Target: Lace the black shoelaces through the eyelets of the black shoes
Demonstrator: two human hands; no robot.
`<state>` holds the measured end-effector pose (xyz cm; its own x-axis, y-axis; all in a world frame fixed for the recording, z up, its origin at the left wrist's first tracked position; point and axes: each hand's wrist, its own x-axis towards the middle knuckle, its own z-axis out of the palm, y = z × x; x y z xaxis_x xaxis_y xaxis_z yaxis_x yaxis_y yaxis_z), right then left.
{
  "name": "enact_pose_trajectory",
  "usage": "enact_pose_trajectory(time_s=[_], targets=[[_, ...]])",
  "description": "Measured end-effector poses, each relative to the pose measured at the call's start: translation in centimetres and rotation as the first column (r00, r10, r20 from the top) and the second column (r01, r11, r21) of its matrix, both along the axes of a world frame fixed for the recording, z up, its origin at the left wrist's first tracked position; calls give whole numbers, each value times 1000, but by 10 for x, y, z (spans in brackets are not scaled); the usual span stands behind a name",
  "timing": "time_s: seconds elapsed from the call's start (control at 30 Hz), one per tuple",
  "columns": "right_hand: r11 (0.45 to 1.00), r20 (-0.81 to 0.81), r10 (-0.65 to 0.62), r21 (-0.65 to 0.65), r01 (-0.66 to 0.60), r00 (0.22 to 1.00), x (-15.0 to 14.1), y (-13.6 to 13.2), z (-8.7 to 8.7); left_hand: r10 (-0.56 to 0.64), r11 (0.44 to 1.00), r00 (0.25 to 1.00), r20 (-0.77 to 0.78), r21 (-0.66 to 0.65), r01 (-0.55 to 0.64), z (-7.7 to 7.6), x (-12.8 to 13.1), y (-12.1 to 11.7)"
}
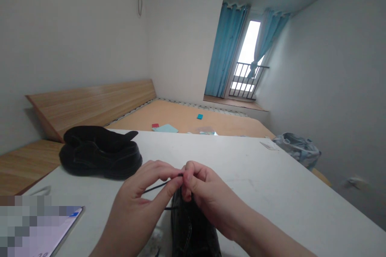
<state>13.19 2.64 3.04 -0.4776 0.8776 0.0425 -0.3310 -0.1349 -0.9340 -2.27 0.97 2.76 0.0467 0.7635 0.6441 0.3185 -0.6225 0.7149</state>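
1. Bedroom walls enclose a white table [247, 180], and work is being done at its near edge.
2. A thin black lace [159, 186] is pinched in a narrow grip between the thumb and fingers of the left hand [135, 196]; the fingertips of the right hand [205, 188] are closed on it just beside them.
3. Directly beneath the hands, a black leather shoe [191, 229] is held against the table edge, with the lace running down to it.
4. No tied bow is seen. The eyelets are hidden, so how much of the lace is threaded cannot be told.
5. A second black shoe [99, 154] is set on the table, well to the left; no lace can be made out on it.
6. A phone or tablet [60, 229] is laid at the near left, partly blurred.
7. Beyond the table, a plastic bag [297, 148] is slumped at the right; its contents cannot be told.
8. A clear packet [206, 130] and coloured cards [165, 128] are scattered on a bare wooden bed base [181, 114].
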Motion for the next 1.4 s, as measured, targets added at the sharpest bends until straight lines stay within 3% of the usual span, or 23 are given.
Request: enact_pose_trajectory(time_s=[0.1, 0.17, 0.27, 0.33, 0.37, 0.4, 0.47, 0.53, 0.57, 0.63, 0.7, 0.77, 0.87, 1.03, 1.17, 1.33, 1.4], targets=[[999, 30, 38, 10, -38, 999, 0, 2, -1, -65, 998, 998, 16, -18, 65, 0, 0, 0], [992, 114, 77, 94, -88, 991, 3, 2, 3, -90, 996, 996, 20, -23, 90, 0, 0, -1], [925, 306, 222, 234, -299, 926, 13, 1, 19, -62, 998, 998, 32, 1, 62, 2, 0, -5], [869, 428, 312, 232, -436, 848, 22, 1, 32, -11, 1000, 1000, 20, -25, 12, 5, 0, -7], [854, 494, 299, 243, -459, 817, 27, 1, 39, 11, 998, 1000, -2, -64, -11, 6, 0, -6], [844, 580, 221, 289, -451, 784, 33, 2, 44, 24, 991, 999, -48, -128, -30, 7, 0, -6], [786, 736, -139, 490, -378, 663, 41, 6, 52, 29, 948, 977, -210, -303, -94, 5, -1, -3], [675, 763, -500, 640, -368, 410, 48, 12, 56, 4, 877, 918, -397, -440, -194, -2, -4, 1], [651, 756, -590, 653, -387, 282, 50, 14, 56, -17, 852, 885, -465, -470, -231, -7, -5, 2], [680, 782, -611, 596, -427, 120, 52, 18, 55, -85, 877, 884, -460, -456, -153, -18, -8, 4], [731, 843, -534, 501, -463, 68, 53, 19, 53, -146, 876, 920, -362, -481, -50, -25, -9, 5], [753, 882, -463, 444, -485, 88, 53, 17, 50, -169, 850, 945, -282, -527, -5, -28, -8, 7], [776, 905, -384, 423, -468, 181, 49, 19, 42, -159, 826, 956, -246, -564, -8, -27, -4, 12], [842, 911, -340, 405, -356, 234, 39, 41, 8, -204, 777, 958, -203, -628, 32, -29, -3, 18], [884, 906, -252, 359, -301, 341, 37, 59, -15, -206, 722, 969, -138, -689, 55, -28, -2, 17], [927, 872, -164, 296, -229, 462, 43, 65, -22, -190, 572, 974, 127, -792, 215, -17, 2, 15], [940, 857, -133, 267, -210, 497, 45, 65, -23, -164, 542, 948, 272, -778, 317, -17, 2, 15]])
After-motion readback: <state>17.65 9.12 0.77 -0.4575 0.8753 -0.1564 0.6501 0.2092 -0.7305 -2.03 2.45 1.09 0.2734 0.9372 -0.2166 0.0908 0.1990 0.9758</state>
